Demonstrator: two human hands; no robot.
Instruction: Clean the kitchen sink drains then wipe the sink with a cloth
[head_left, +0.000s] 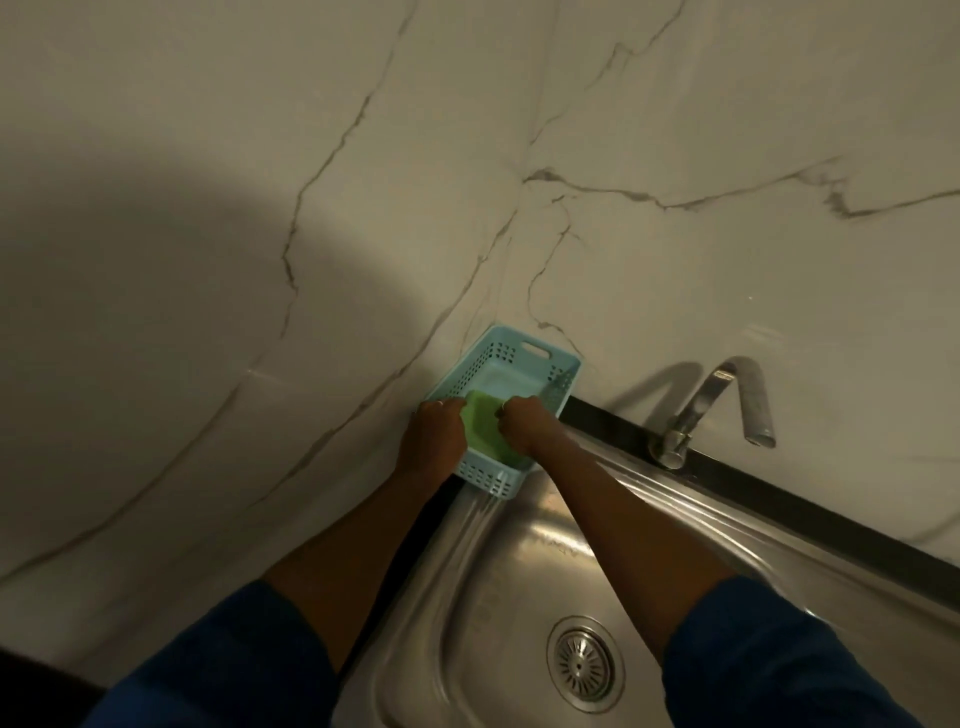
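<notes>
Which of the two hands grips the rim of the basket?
The left hand: its fingers hook over the basket rim. The right hand reaches inside instead, onto the green cloth.

1. A white marble-patterned countertop (218, 322) with grey veins carries a pale blue perforated plastic basket (488, 475) at its corner.
2. A stainless steel sink (467, 597) is set into it, the basket's near end overhanging the sink rim.
</notes>
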